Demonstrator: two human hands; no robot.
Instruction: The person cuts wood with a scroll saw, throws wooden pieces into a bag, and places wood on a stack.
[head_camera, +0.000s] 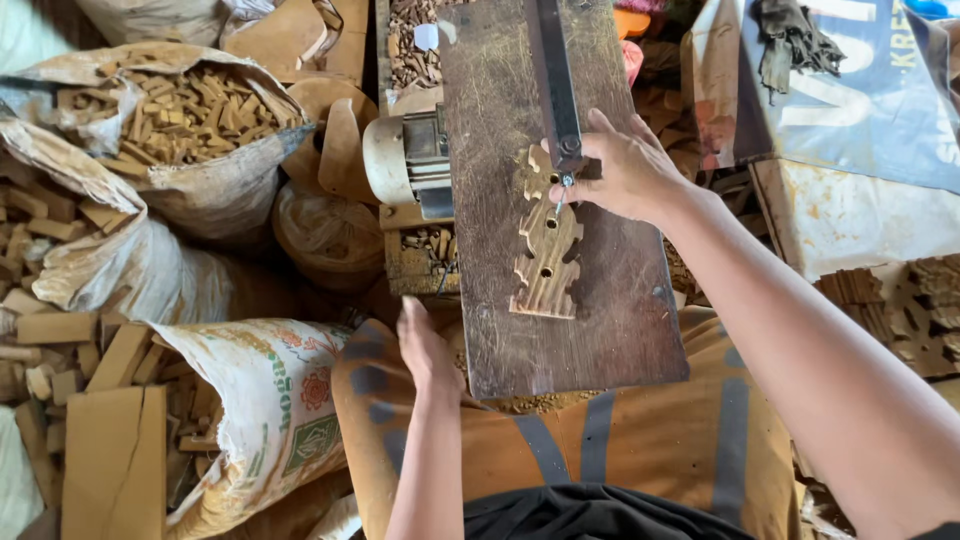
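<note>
Nearest, the left hand (425, 345) rests flat and empty on the desk (600, 320) edge; beyond, the right hand (625, 170) pinches the carved wooden piece (545, 255) at its top, under the saw arm (553, 70).

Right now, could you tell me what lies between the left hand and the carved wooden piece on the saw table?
In the head view, only bare, dark table board lies between the left hand, at the board's near-left edge, and the carved wooden piece; the right hand is on that piece's far end.

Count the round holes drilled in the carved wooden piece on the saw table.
3 show in the carved wooden piece: one upper left, two lower near the middle. The right hand covers its top, so more may be hidden.
</note>
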